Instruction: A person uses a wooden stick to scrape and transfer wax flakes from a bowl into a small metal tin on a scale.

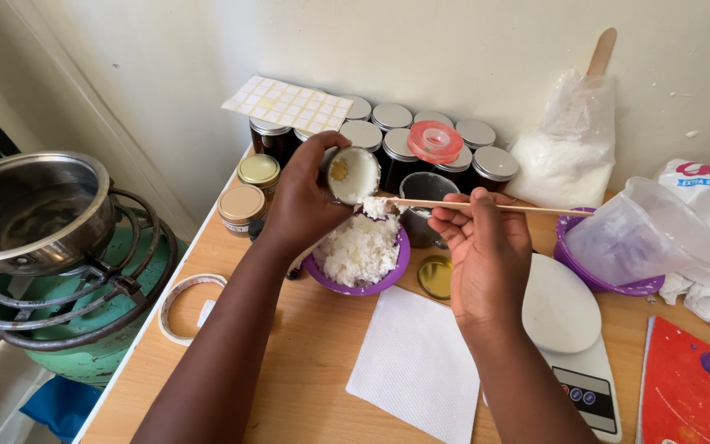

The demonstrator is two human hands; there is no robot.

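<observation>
The left hand (301, 205) is gripping a small dark jar (352, 174), tipped on its side so its mouth is facing the camera, just above the purple bowl (361, 284). The jar's inside is looking pale and waxy, with a small yellowish spot at the bottom that may be a wick tab, though the view is too small to be sure. The right hand (486, 255) is closed around a thin wooden stick (486, 205), pinching it near the middle and holding it level, its tip reaching left toward the jar's mouth and the heap of white flakes (363, 247) filling the bowl.

By the look of it, the step in hand is working the flakes with the stick at the jar's rim; the next move is calling for a steady tilt of the jar and a careful stroke so nothing is spilling onto the wooden surface (289, 370).

Just right of the bowl an open dark tin (425, 201) is standing, its contents not showing, with a gold lid (435, 276) lying near it. Along the far wall, lidded dark jars (421, 140) are standing in rows. A clear bag of white flakes (564, 148) is leaning farther right, and an empty-looking clear plastic jug (643, 230) is resting tilted in a second purple bowl (597, 279).
</observation>
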